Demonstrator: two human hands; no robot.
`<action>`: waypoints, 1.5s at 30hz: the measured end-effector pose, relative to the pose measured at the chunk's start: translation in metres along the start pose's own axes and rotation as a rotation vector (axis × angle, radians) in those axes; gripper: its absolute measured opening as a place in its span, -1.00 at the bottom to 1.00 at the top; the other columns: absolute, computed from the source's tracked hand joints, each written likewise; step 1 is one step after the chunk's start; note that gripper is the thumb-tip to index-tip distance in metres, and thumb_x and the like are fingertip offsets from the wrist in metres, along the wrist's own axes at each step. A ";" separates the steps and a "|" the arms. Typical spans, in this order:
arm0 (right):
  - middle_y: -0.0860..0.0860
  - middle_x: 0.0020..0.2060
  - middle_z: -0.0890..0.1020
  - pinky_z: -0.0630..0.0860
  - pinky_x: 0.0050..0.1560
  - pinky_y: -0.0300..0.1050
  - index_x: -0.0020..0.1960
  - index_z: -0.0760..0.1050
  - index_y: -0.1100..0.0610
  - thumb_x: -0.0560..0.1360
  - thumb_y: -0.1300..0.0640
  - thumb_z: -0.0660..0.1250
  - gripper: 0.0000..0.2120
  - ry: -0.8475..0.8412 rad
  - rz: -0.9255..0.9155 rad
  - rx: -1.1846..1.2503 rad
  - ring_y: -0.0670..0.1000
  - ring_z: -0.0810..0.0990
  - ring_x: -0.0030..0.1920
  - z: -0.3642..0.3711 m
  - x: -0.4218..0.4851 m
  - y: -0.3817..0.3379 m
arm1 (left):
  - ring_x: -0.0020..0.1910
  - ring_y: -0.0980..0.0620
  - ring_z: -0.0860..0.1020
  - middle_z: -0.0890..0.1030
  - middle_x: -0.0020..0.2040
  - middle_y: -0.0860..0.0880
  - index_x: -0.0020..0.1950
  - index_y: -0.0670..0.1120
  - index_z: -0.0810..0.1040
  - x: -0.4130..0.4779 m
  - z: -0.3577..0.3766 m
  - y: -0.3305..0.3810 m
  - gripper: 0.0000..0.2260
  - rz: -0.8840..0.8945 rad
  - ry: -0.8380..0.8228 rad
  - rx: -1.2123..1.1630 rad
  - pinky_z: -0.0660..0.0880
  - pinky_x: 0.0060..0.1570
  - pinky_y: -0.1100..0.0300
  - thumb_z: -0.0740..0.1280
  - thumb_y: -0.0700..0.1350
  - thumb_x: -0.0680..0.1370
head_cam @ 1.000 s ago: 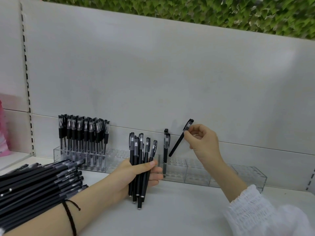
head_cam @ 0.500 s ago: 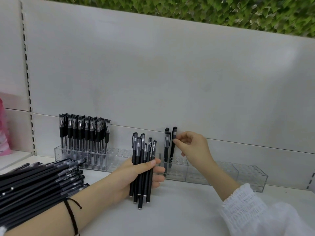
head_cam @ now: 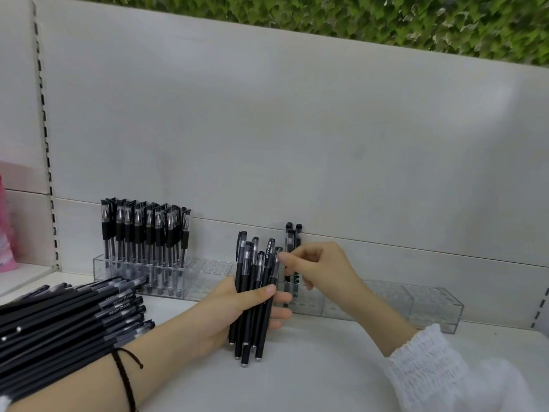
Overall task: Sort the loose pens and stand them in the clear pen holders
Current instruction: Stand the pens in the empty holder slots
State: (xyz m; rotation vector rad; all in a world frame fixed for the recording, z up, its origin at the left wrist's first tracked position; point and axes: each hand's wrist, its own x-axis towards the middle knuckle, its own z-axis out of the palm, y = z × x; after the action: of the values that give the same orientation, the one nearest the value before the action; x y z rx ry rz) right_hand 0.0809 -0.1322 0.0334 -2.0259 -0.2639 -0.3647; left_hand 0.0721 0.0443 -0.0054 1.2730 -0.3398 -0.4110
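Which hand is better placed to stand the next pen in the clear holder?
Right. The right hand pinches the cap of the rightmost pen in the bundle, beside the clear holder with the standing pens. The left hand grips the bundle, so it is busy.

Left hand [head_cam: 227, 310] grips pens [head_cam: 246, 263], right hand [head_cam: 322, 269] perhaps pinching.

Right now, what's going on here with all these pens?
A person is filling clear pen holders. The left hand grips a bundle of black pens upright; the right hand reaches for the cap of its rightmost pen. A few pens stand in the right holder, many in the left holder; a loose pile waits.
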 end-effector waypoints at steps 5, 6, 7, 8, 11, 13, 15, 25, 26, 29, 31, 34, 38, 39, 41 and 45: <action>0.04 -0.30 0.66 0.23 -0.55 -0.30 -0.13 0.64 0.21 0.49 0.13 0.43 -0.87 -0.070 0.098 0.217 -0.08 0.40 -0.53 0.002 0.000 -0.001 | -0.02 -0.21 0.67 0.68 0.03 -0.24 0.19 -0.18 0.54 0.001 -0.001 0.000 -0.78 -0.001 0.005 -0.040 0.64 -0.08 0.03 0.31 -0.23 0.55; 0.04 -0.27 0.66 0.21 -0.56 -0.29 -0.11 0.63 0.21 0.50 0.14 0.41 -0.87 -0.052 0.112 0.259 -0.08 0.41 -0.53 0.001 0.002 0.000 | -0.01 -0.21 0.67 0.68 0.03 -0.25 0.19 -0.20 0.54 0.002 -0.001 0.000 -0.79 -0.002 0.010 -0.048 0.64 -0.08 0.03 0.31 -0.22 0.56; 0.05 -0.25 0.66 0.20 -0.57 -0.28 -0.09 0.62 0.21 0.52 0.15 0.39 -0.88 -0.014 0.119 0.307 -0.08 0.42 -0.53 0.000 0.003 0.001 | -0.01 -0.21 0.67 0.68 0.02 -0.26 0.18 -0.21 0.54 0.002 -0.002 0.000 -0.79 -0.005 0.020 -0.055 0.65 -0.08 0.04 0.31 -0.22 0.56; 0.06 -0.24 0.66 0.20 -0.58 -0.29 -0.09 0.61 0.21 0.53 0.16 0.38 -0.89 0.045 0.120 0.357 -0.09 0.41 -0.54 -0.002 0.005 0.001 | -0.03 -0.22 0.68 0.68 0.02 -0.26 0.16 -0.22 0.54 0.003 -0.002 0.000 -0.80 -0.010 0.031 -0.063 0.65 -0.10 0.04 0.31 -0.22 0.56; 0.03 -0.27 0.64 0.20 -0.59 -0.31 -0.10 0.57 0.17 0.55 0.19 0.35 -0.92 0.260 0.072 0.419 -0.12 0.37 -0.57 -0.011 0.010 0.002 | -0.07 -0.21 0.68 0.68 0.00 -0.27 0.13 -0.22 0.54 0.004 -0.003 -0.001 -0.82 -0.038 0.056 -0.082 0.65 -0.13 0.04 0.33 -0.21 0.55; 0.04 -0.25 0.62 0.26 -0.55 -0.34 -0.06 0.55 0.17 0.57 0.18 0.33 -0.93 0.375 0.028 0.370 -0.13 0.36 -0.57 -0.016 0.012 0.004 | -0.11 -0.19 0.69 0.68 -0.01 -0.27 0.15 -0.23 0.54 0.005 -0.004 -0.002 -0.80 -0.051 0.069 -0.081 0.65 -0.17 0.05 0.33 -0.20 0.55; 0.02 -0.23 0.57 0.31 -0.50 -0.36 -0.02 0.52 0.15 0.58 0.15 0.31 -0.93 0.460 0.005 0.324 -0.15 0.37 -0.56 -0.017 0.012 0.005 | -0.15 -0.17 0.70 0.68 -0.03 -0.27 0.18 -0.24 0.53 0.006 -0.005 -0.003 -0.78 -0.063 0.087 -0.076 0.65 -0.22 0.07 0.33 -0.19 0.56; -0.15 -0.13 0.54 0.35 -0.44 -0.37 0.03 0.42 0.08 0.63 0.14 0.19 -0.95 0.504 -0.148 0.096 -0.06 0.44 -0.42 -0.019 0.012 0.006 | -0.25 -0.12 0.69 0.69 -0.07 -0.27 0.17 -0.26 0.54 0.008 -0.007 -0.005 -0.79 -0.077 0.129 -0.075 0.64 -0.29 0.09 0.33 -0.22 0.56; -0.15 -0.13 0.54 0.34 -0.44 -0.37 0.02 0.42 0.07 0.63 0.15 0.19 -0.95 0.497 -0.155 0.084 -0.06 0.44 -0.41 -0.019 0.012 0.006 | -0.25 -0.12 0.69 0.69 -0.07 -0.26 0.18 -0.26 0.54 0.008 -0.007 -0.004 -0.78 -0.080 0.127 -0.067 0.64 -0.29 0.09 0.33 -0.22 0.56; -0.14 -0.14 0.54 0.33 -0.45 -0.38 -0.03 0.42 0.02 0.63 0.17 0.19 -0.91 0.468 -0.175 0.068 -0.04 0.44 -0.41 -0.019 0.012 0.003 | -0.23 -0.12 0.69 0.69 -0.07 -0.25 0.21 -0.26 0.51 0.007 -0.006 -0.004 -0.75 -0.090 0.120 -0.048 0.64 -0.29 0.09 0.34 -0.22 0.56; -0.13 -0.14 0.54 0.32 -0.45 -0.38 -0.06 0.41 -0.01 0.63 0.17 0.20 -0.88 0.461 -0.190 0.055 -0.05 0.44 -0.41 -0.020 0.012 0.001 | -0.23 -0.12 0.69 0.69 -0.07 -0.25 0.22 -0.27 0.50 0.007 -0.005 -0.004 -0.74 -0.093 0.118 -0.046 0.64 -0.28 0.09 0.34 -0.22 0.55; -0.10 -0.15 0.54 0.33 -0.44 -0.40 -0.01 0.44 0.05 0.63 0.18 0.21 -0.92 0.462 -0.191 0.057 -0.11 0.43 -0.44 -0.023 0.013 -0.001 | -0.23 -0.11 0.69 0.69 -0.07 -0.25 0.24 -0.27 0.49 0.007 -0.005 -0.004 -0.71 -0.097 0.118 -0.043 0.63 -0.30 0.10 0.34 -0.21 0.55; -0.09 -0.16 0.54 0.32 -0.45 -0.42 0.01 0.45 0.11 0.62 0.19 0.21 -0.95 0.448 -0.172 0.046 -0.18 0.42 -0.51 -0.024 0.013 0.002 | -0.25 -0.10 0.69 0.69 -0.08 -0.25 0.25 -0.28 0.49 0.007 -0.004 -0.003 -0.71 -0.097 0.118 -0.038 0.62 -0.33 0.12 0.34 -0.22 0.55; -0.10 -0.16 0.54 0.31 -0.45 -0.42 0.01 0.45 0.12 0.62 0.19 0.21 -0.94 0.441 -0.170 0.038 -0.18 0.42 -0.51 -0.024 0.014 0.002 | -0.25 -0.10 0.69 0.70 -0.08 -0.24 0.25 -0.28 0.48 0.006 -0.004 -0.003 -0.71 -0.097 0.118 -0.037 0.62 -0.33 0.12 0.34 -0.22 0.55; -0.11 -0.17 0.54 0.31 -0.46 -0.41 0.01 0.45 0.12 0.63 0.19 0.20 -0.94 0.428 -0.167 0.027 -0.18 0.42 -0.51 -0.026 0.014 0.000 | -0.25 -0.09 0.69 0.70 -0.08 -0.24 0.25 -0.28 0.49 0.007 -0.005 -0.004 -0.71 -0.098 0.118 -0.035 0.62 -0.32 0.12 0.34 -0.21 0.55; -0.11 -0.16 0.55 0.32 -0.46 -0.41 0.02 0.46 0.13 0.62 0.18 0.21 -0.94 0.436 -0.161 0.007 -0.15 0.43 -0.48 -0.032 0.015 0.000 | -0.24 -0.09 0.69 0.70 -0.08 -0.23 0.23 -0.27 0.51 0.007 -0.005 -0.004 -0.71 -0.096 0.122 -0.027 0.62 -0.32 0.12 0.35 -0.20 0.55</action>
State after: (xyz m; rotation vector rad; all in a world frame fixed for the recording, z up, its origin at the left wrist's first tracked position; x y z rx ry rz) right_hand 0.0907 -0.1602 0.0527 -1.8671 -0.1550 -0.8885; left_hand 0.0799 0.0445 -0.0108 1.2848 -0.1701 -0.4165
